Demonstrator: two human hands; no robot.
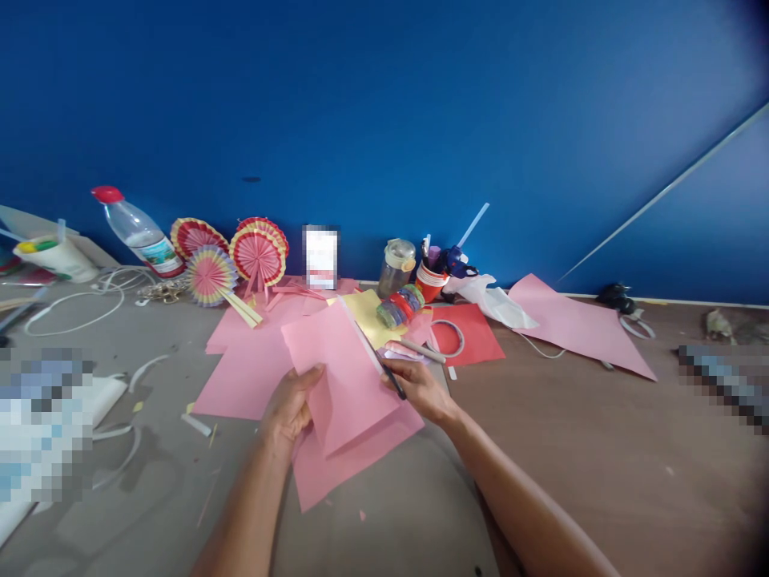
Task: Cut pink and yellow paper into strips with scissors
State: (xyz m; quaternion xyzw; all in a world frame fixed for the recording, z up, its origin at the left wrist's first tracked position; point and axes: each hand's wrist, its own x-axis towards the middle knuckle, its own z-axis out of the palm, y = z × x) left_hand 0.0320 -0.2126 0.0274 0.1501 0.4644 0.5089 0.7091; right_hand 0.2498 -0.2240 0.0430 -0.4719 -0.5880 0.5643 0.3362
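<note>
My left hand (294, 401) pinches the left edge of a pink paper sheet (345, 385), thumb on top. The sheet is lifted and slightly bent above another pink sheet (360, 473). My right hand (420, 389) is closed around black-handled scissors (394, 380) at the sheet's right edge. A pale narrow strip (359, 332) runs along that edge, beside the blades. The blades are partly hidden and blurred. Just beyond my right hand lie a beige stick-like object (424, 351) and a yellow sheet (369, 312).
Pleated paper fans (258, 252), a bottle (141, 236), a phone (321, 256), a jar (396, 268) and a red cup with tools (431, 282) stand along the blue wall. Tape rolls (401, 306), red paper (481, 336) and pink paper (577, 324) lie rightward.
</note>
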